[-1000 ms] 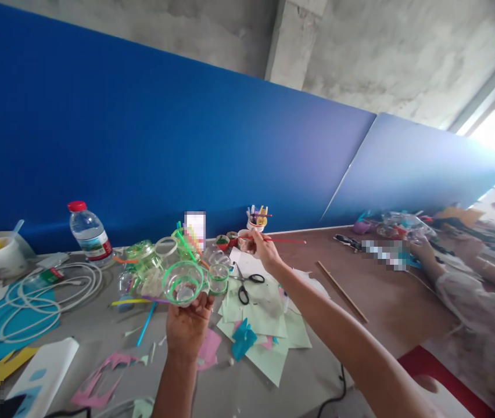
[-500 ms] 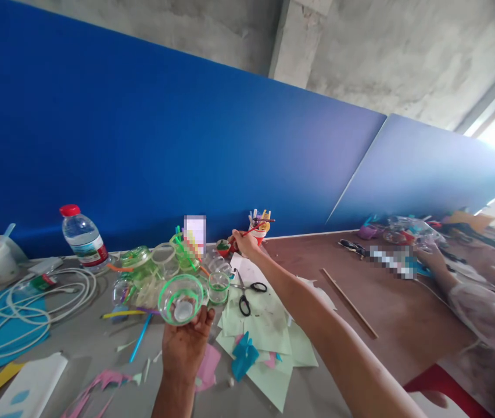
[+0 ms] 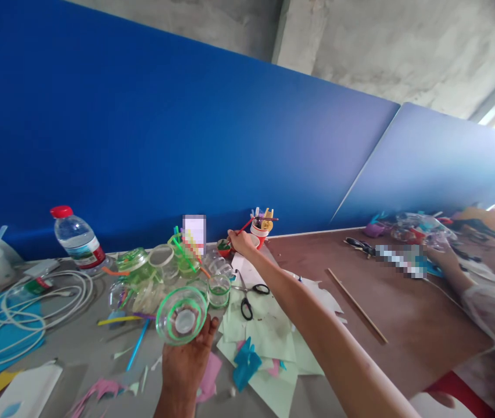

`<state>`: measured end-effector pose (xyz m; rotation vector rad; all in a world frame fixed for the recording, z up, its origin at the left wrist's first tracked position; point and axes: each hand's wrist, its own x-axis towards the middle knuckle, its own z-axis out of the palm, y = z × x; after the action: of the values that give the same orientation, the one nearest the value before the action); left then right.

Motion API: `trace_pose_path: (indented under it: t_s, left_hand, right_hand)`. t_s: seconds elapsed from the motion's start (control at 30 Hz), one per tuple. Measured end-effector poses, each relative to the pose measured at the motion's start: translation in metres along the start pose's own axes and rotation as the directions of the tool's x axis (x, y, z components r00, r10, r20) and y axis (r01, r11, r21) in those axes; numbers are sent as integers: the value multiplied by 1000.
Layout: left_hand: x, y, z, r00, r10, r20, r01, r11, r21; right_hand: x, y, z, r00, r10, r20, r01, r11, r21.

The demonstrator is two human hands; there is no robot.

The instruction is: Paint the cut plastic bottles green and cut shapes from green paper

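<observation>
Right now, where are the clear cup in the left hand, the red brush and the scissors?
Clear cup [image 3: 185, 321]: head view, on the pale round patch at its middle.
Red brush [image 3: 246, 224]: head view, on the bare handle.
Scissors [image 3: 244, 289]: head view, near where the blades cross.

Right of the bare right forearm [image 3: 312, 318], the brown tabletop [image 3: 306, 252] leaves room to pass around a thin wooden stick [image 3: 357, 306], while the blue partition [image 3: 186, 128] bars the rear and green-tinted clear plastic containers [image 3: 161, 264] crowd ahead of the left hand [image 3: 186, 363].
</observation>
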<state>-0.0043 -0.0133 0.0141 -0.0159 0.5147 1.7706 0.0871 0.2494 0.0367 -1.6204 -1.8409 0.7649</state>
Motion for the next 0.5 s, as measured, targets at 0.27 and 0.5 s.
trace_pose_path:
  t_s: [0.27,0.5]
  left_hand:
    - [1,-2,-3,999,6,46,-7,1000,15]
    - [4,-4,-10,1000,4,-11,-3,999,37]
  right_hand:
    - [1,2,5,999,19,-27,-20,1000,-24]
    - [4,5,12,999,13,-33,-13,1000,-2]
